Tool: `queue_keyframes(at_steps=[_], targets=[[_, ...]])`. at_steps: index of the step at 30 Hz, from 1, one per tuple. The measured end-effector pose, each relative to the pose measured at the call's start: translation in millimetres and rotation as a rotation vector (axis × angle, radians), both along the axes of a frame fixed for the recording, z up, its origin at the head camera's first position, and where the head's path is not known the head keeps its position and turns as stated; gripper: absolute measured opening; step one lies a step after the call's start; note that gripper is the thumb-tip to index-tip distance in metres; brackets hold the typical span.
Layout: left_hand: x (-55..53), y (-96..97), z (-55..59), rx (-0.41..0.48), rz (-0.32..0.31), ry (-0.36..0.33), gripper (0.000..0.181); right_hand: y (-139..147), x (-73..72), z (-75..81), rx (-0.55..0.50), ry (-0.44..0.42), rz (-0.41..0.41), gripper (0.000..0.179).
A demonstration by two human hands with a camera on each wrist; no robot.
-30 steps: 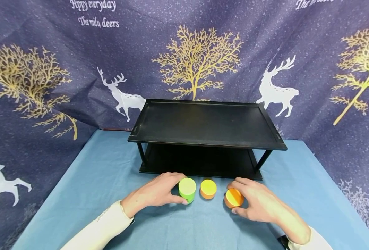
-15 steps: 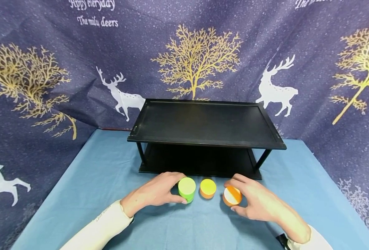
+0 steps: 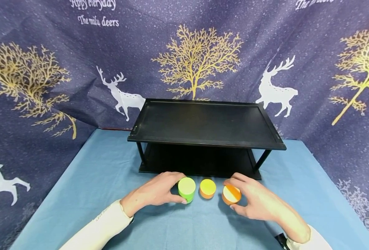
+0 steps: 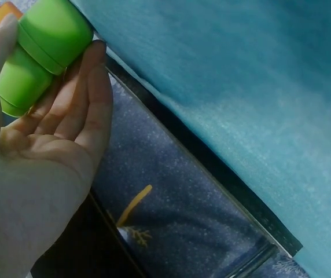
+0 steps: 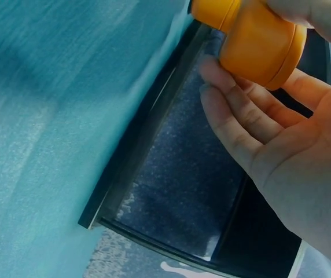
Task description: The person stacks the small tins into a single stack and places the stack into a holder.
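My left hand (image 3: pixel 164 189) grips a green cylindrical container (image 3: pixel 187 189), thumb on its near side and fingers round the far side. In the left wrist view, that green container (image 4: pixel 52 35) shows a wider part and a narrower part. To the right, my right hand (image 3: pixel 251 198) holds an orange round container (image 3: pixel 231 195) between thumb and fingers; the right wrist view shows the held orange container (image 5: pixel 264 43) with smooth sides. Between the hands a second orange container (image 3: pixel 207 189) with a yellowish top stands on the cloth, with a gap on either side.
Just behind the containers stands a black two-tier shelf (image 3: pixel 203 121), its lower board (image 3: pixel 200 161) partly under the top. Blue cloth (image 3: pixel 190 229) covers the table. A dark curtain (image 3: pixel 147 69) printed with deer and trees hangs behind.
My right hand and the orange container have shifted slightly left and away from me, closer to the middle container. The left hand and green container stay in place.
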State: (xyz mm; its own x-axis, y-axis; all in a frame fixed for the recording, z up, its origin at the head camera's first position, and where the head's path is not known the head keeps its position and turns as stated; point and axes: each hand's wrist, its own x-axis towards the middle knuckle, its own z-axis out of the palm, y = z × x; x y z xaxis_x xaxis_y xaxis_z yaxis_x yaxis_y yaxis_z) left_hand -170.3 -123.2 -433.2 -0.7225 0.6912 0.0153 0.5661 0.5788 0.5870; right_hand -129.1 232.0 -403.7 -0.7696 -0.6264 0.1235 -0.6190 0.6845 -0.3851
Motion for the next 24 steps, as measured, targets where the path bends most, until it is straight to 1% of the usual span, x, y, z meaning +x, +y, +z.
queue_keyframes(at_steps=[6, 11, 17, 24], targets=[[-0.1, 0.0, 0.0, 0.01, -0.011, 0.003, 0.056, 0, 1.2, 1.5, -0.034, 0.046, 0.012, 0.058], [-0.1, -0.9, 0.1, 0.007, -0.005, 0.005, 0.057, -2, 0.7, 3.6, -0.045, 0.076, 0.017, 0.058], [-0.1, -0.5, 0.0, 0.004, -0.002, 0.003, 0.057, -6, 0.1, 7.0, -0.054, 0.08, 0.02, 0.058], [-0.1, -0.4, -0.7, 0.006, -0.003, 0.007, 0.057, -11, -0.7, 10.6, -0.061, 0.061, 0.013, 0.06]])
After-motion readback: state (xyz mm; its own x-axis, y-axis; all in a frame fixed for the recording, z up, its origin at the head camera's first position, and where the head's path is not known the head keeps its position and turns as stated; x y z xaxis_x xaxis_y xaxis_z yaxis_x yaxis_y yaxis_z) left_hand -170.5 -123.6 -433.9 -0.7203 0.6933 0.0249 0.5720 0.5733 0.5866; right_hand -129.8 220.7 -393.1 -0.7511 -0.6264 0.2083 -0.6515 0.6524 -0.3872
